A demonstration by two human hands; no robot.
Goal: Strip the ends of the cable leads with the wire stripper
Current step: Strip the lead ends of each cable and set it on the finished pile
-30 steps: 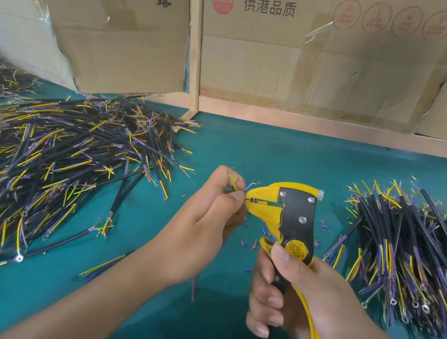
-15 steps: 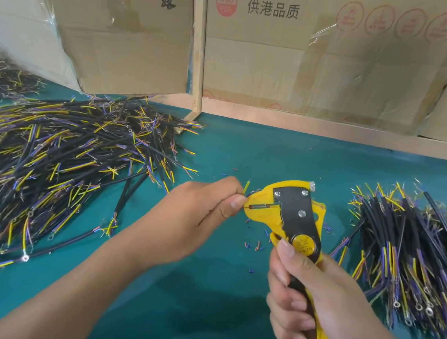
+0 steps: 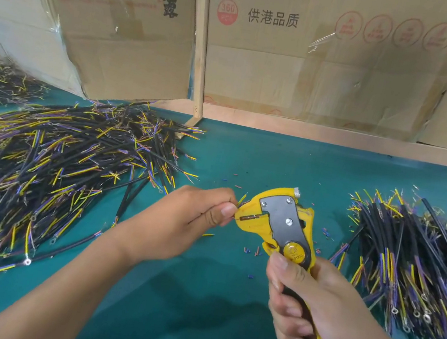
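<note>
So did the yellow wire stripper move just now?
No, hardly. The wire stripper stays in the right hand, just as far right of the wooden post and left of the right cable pile.

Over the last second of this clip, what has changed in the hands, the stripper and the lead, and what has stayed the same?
The left hand has brought the pinched lead up against the nose of the wire stripper; a second ago a small gap separated them. The stripper has tilted slightly, head further right. Unchanged: the right hand grips the handles, and both cable piles lie as before on the green mat.
</note>
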